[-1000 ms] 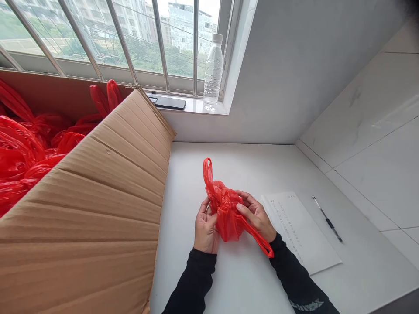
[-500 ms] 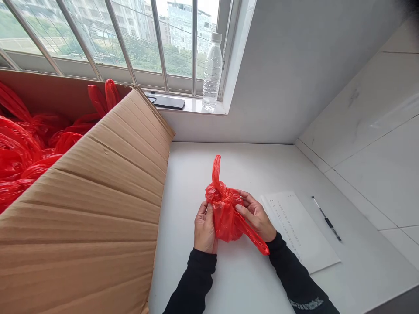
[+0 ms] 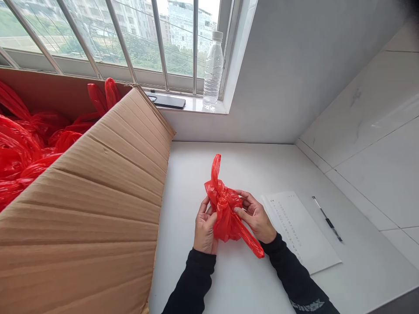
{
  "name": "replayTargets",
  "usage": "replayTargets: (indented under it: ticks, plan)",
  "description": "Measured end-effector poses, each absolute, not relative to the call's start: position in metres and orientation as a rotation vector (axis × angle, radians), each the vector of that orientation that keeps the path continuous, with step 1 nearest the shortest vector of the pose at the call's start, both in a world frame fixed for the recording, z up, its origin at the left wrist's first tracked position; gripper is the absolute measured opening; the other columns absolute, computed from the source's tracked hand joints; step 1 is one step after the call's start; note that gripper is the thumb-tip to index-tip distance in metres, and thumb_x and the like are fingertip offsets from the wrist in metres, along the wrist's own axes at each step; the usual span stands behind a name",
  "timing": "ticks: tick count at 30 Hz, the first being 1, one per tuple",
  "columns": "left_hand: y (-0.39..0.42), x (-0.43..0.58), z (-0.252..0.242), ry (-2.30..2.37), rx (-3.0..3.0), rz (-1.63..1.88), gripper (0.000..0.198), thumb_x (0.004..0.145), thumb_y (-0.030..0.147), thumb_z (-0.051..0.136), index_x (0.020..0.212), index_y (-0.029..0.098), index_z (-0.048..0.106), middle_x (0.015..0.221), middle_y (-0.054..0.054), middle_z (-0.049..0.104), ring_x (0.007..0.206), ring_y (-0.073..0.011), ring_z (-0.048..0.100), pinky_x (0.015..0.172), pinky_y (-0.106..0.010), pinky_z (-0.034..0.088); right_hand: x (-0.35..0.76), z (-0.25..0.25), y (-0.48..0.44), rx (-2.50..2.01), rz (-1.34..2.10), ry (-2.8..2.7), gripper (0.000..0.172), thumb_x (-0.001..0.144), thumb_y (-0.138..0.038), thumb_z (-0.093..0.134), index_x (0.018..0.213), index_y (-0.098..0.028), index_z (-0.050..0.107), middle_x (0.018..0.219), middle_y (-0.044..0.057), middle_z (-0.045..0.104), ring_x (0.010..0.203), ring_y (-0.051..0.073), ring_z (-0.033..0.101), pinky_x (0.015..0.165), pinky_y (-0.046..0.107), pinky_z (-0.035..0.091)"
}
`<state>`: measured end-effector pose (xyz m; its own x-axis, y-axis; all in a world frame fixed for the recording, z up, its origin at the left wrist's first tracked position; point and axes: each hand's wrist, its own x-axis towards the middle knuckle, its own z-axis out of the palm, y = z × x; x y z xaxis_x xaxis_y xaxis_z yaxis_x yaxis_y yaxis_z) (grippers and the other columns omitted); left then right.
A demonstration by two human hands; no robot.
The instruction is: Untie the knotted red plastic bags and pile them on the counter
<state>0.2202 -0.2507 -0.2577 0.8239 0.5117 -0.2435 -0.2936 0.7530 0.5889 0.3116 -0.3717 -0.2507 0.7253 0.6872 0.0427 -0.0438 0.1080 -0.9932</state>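
Nearly bundled, handles loose

Your left hand (image 3: 204, 229) and right hand (image 3: 257, 218) both curl closed around the red bag (image 3: 225, 213), bunched tight over the desk (image 3: 255, 161). One handle sticks up at 12 o'clock and another trails toward 5, so it looks only part-tied.

The big cardboard box flap (image 3: 98, 196) leans over the left side of the white counter (image 3: 242, 161), close to the left hand (image 3: 204, 229), leaving only a narrow strip of bare counter between them. Beyond the red plastic bag (image 3: 225, 213) the counter lies bare up to the grey wall (image 3: 288, 87). Right of the right hand (image 3: 257, 218) a printed sheet of paper (image 3: 301, 231) lies flat, then a pen (image 3: 327, 219), and the tiled wall (image 3: 376, 139) closes that side. On the sill above, a water bottle (image 3: 212, 69) and a phone (image 3: 168, 101) sit before the window bars (image 3: 195, 43).
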Motion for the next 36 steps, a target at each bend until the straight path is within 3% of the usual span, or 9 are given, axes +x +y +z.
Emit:
replayTargets:
  ticks: [8,14,22,29,36]
  plan:
    - [-0.250,0.220,-0.258,0.421,0.611,0.464,0.069,0.067,0.022,0.082,0.129,0.025,0.051,0.115,-0.009,0.070,0.100,-0.0250,0.070,0.089,-0.035,0.053,0.312,-0.248,-0.373,-1.440,0.601,-0.610,0.042,0.088,-0.036,0.064,0.127,-0.026,0.051,0.106,0.005,0.064,0.099,0.021,0.060,0.094,0.040,0.048]
    - [-0.249,0.220,-0.257,0.453,0.572,0.480,0.053,0.070,0.022,0.079,0.119,0.024,0.057,0.112,-0.007,0.071,0.100,-0.0236,0.069,0.089,-0.032,0.053,0.316,-0.255,-0.375,-1.389,0.710,-0.674,0.050,0.086,-0.034,0.067,0.130,-0.028,0.046,0.111,0.006,0.063,0.102,0.021,0.060,0.092,0.039,0.050]
    - [-0.251,0.220,-0.251,0.474,0.529,0.459,0.059,0.071,0.017,0.073,0.127,0.024,0.057,0.105,-0.004,0.073,0.085,-0.0193,0.071,0.084,-0.030,0.054,0.314,-0.252,-0.373,-1.467,0.613,-0.618,0.030,0.086,-0.038,0.068,0.111,-0.024,0.061,0.104,0.005,0.065,0.093,0.020,0.061,0.089,0.037,0.051]
    - [-0.252,0.220,-0.258,0.401,0.586,0.451,0.071,0.068,0.012,0.074,0.134,0.024,0.051,0.115,-0.009,0.070,0.109,-0.0269,0.065,0.091,-0.034,0.052,0.318,-0.254,-0.374,-1.433,0.613,-0.558,0.029,0.088,-0.044,0.064,0.107,-0.022,0.064,0.104,0.007,0.069,0.097,0.022,0.064,0.086,0.035,0.051]
    - [-0.253,0.223,-0.265,0.390,0.660,0.507,0.070,0.069,0.019,0.079,0.133,0.025,0.052,0.120,-0.011,0.068,0.113,-0.0270,0.063,0.095,-0.036,0.051,0.318,-0.255,-0.375,-1.396,0.628,-0.582,0.035,0.084,-0.044,0.069,0.113,-0.025,0.062,0.116,0.007,0.067,0.104,0.024,0.064,0.091,0.038,0.051]
